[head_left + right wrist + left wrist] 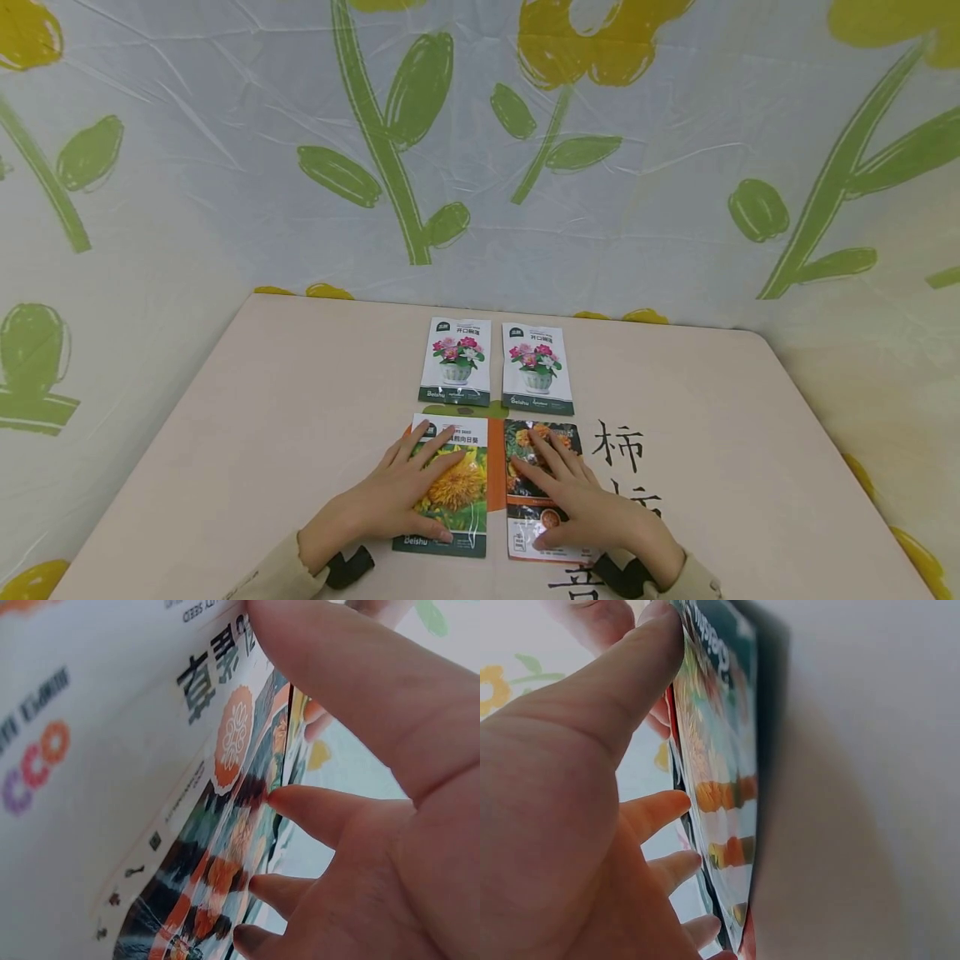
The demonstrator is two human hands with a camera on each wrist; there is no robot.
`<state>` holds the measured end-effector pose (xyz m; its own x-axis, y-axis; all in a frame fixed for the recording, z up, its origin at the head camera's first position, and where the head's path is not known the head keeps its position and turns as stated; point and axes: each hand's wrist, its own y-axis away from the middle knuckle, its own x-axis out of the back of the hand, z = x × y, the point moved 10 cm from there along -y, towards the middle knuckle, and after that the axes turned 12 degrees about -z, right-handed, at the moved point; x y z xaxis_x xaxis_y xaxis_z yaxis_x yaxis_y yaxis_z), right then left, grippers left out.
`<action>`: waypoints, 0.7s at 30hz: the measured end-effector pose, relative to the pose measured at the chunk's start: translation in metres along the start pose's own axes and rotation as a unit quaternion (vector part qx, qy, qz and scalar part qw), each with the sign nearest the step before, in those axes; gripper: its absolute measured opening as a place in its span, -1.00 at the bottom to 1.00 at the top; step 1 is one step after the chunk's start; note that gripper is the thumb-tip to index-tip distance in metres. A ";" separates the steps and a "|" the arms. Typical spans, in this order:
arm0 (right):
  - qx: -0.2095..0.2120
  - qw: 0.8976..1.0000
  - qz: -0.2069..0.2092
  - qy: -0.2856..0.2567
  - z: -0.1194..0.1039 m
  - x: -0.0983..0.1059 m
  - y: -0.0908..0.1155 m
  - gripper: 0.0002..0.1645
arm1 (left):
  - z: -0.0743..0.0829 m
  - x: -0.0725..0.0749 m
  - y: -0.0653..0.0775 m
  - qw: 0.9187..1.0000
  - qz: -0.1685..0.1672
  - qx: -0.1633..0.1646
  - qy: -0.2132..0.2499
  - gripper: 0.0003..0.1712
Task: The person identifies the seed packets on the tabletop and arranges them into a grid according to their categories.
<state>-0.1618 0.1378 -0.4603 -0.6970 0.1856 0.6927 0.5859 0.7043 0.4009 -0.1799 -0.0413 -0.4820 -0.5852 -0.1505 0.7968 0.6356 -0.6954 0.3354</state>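
Observation:
Several seed packets lie flat in two rows on the table. My left hand (392,493), fingers spread and fairly straight, rests on the front-left seed packet (469,518), which has a yellow sunflower picture and a dark green bottom band. On the front-right seed packet (525,518), with orange flowers above a white lower part, rests my right hand (583,502), likewise spread. The wrist views show fingertips touching the glossy fronts of the sunflower packet (718,742) and the orange-flower packet (187,847). Fingers cover parts of both pictures.
Behind them lie two matching white packets with potted pink flowers, one left (455,360) and one right (537,367). The pale table (322,383) bears printed black characters (618,447) at right. A flower-patterned cloth (637,225) surrounds its back and sides.

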 end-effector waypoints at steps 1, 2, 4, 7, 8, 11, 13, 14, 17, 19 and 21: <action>-0.002 1.000 -0.001 -0.001 0.000 0.000 0.000 0.15 | 0.000 0.001 0.000 1.000 0.001 -0.001 -0.001 0.15; -0.005 1.000 -0.002 -0.002 0.001 0.000 0.000 0.15 | 0.000 0.002 0.001 1.000 0.003 -0.002 -0.001 0.15; -0.012 1.000 -0.003 -0.004 0.003 0.000 0.001 0.16 | 0.001 0.004 0.001 1.000 0.006 -0.004 0.001 0.14; -0.022 1.000 0.000 -0.005 0.005 0.003 0.002 0.16 | 0.002 0.007 0.001 1.000 0.012 -0.004 -0.001 0.11; -0.023 1.000 0.002 -0.004 0.005 0.004 0.002 0.16 | 0.002 0.008 0.001 1.000 0.014 -0.003 -0.001 0.10; -0.018 1.000 0.010 -0.002 0.005 0.008 0.004 0.16 | 0.002 0.013 0.001 1.000 0.021 -0.004 -0.008 0.09; -0.011 1.000 0.018 0.000 0.004 0.012 0.006 0.16 | 0.002 0.017 0.002 1.000 0.026 -0.006 -0.008 0.08; -0.009 1.000 0.025 0.002 0.004 0.014 0.006 0.16 | 0.001 0.018 0.002 1.000 0.028 -0.006 -0.009 0.07; 0.003 0.998 0.058 0.022 0.001 0.026 0.010 0.14 | -0.001 0.025 0.003 0.999 0.041 -0.008 -0.011 0.07; 0.007 0.995 0.087 0.039 0.000 0.036 0.014 0.11 | -0.003 0.030 0.003 0.999 0.052 -0.005 -0.011 0.07; 0.011 0.991 0.119 0.054 -0.002 0.047 0.018 0.08 | -0.005 0.035 0.004 0.998 0.063 -0.001 -0.016 0.07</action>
<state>-0.1832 0.1580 -0.4193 -0.4914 0.2738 0.8268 0.7181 0.6645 0.2067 -0.2006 -0.0528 -0.4553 -0.4840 -0.2141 0.8484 0.7018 -0.6742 0.2302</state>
